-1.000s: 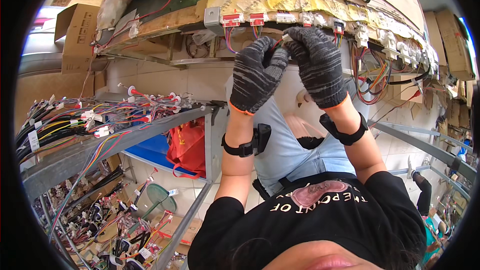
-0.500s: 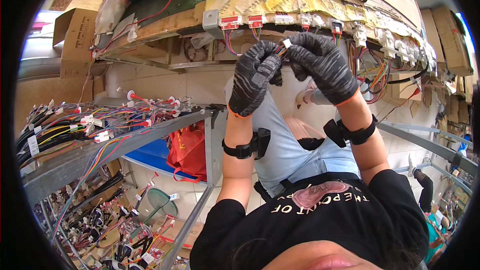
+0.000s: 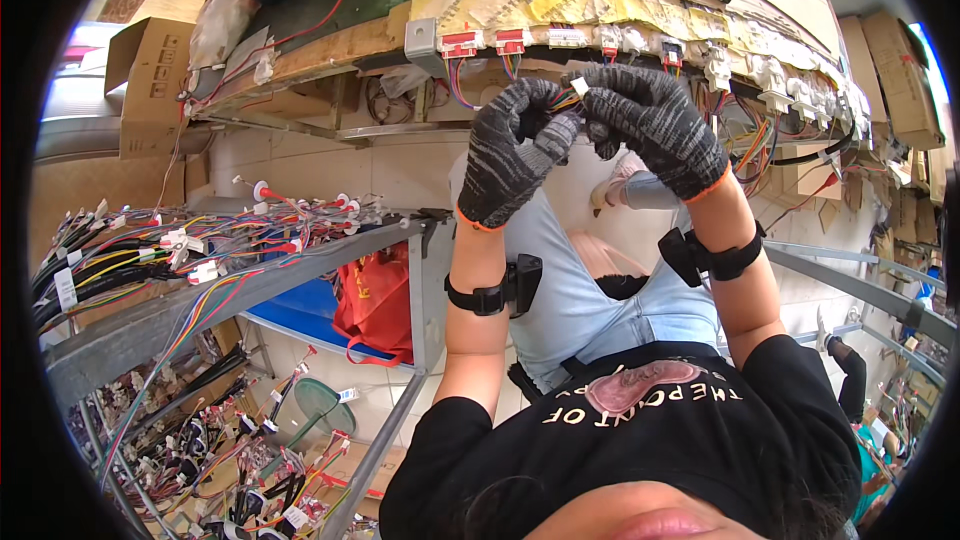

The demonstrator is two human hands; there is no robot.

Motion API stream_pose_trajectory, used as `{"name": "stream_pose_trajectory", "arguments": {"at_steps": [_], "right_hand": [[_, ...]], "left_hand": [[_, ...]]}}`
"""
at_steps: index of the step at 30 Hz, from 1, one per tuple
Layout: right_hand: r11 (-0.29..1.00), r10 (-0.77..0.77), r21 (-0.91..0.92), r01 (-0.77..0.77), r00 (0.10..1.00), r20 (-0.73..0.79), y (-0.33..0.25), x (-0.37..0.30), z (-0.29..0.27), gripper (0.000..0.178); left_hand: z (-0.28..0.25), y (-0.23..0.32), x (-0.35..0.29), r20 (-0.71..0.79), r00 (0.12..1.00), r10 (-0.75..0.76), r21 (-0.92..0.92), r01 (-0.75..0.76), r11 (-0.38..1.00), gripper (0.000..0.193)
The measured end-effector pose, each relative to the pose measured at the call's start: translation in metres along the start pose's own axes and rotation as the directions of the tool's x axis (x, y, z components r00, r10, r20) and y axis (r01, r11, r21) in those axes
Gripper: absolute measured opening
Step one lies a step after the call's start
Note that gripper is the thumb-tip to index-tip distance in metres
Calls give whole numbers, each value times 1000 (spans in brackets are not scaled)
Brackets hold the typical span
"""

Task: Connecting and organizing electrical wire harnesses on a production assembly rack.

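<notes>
Both my hands wear dark grey knit gloves with orange cuffs and meet just in front of the bench edge. My left hand is closed around a bundle of thin coloured wires. These wires run into a small white wire connector. Bent over that connector, the fingers of my right hand pinch its right side. Behind my hands, a row of connector sockets, among them a red and white one, lines the bench edge.
At left a metal rack carries piled wire harnesses. Below it are a red bag and more harnesses. A cardboard box stands at the far left. Wires hang under the bench at right. Another person's teal sleeve shows at lower right.
The white connector has shifted slightly right and turned a little. My right hand has moved slightly right, its fingers now lying further over the connector. My left hand has turned slightly.
</notes>
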State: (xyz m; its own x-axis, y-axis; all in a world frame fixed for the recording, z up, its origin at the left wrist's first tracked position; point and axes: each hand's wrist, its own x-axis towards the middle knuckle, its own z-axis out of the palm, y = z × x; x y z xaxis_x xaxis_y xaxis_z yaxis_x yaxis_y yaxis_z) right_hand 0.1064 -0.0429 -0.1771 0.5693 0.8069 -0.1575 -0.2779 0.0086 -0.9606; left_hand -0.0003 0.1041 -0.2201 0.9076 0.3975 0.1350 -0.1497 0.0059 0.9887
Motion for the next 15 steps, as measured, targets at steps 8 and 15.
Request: {"name": "stream_pose_trajectory", "arguments": {"at_steps": [8, 15], "right_hand": [[984, -90, -167, 62, 982, -165, 4, 0, 10, 16], [988, -123, -108, 111, 986, -115, 11, 0, 6, 18]], "left_hand": [[3, 3, 6, 36, 997, -69, 143, 64, 988, 13], [0, 15, 9, 52, 988, -148, 66, 144, 987, 12]]}}
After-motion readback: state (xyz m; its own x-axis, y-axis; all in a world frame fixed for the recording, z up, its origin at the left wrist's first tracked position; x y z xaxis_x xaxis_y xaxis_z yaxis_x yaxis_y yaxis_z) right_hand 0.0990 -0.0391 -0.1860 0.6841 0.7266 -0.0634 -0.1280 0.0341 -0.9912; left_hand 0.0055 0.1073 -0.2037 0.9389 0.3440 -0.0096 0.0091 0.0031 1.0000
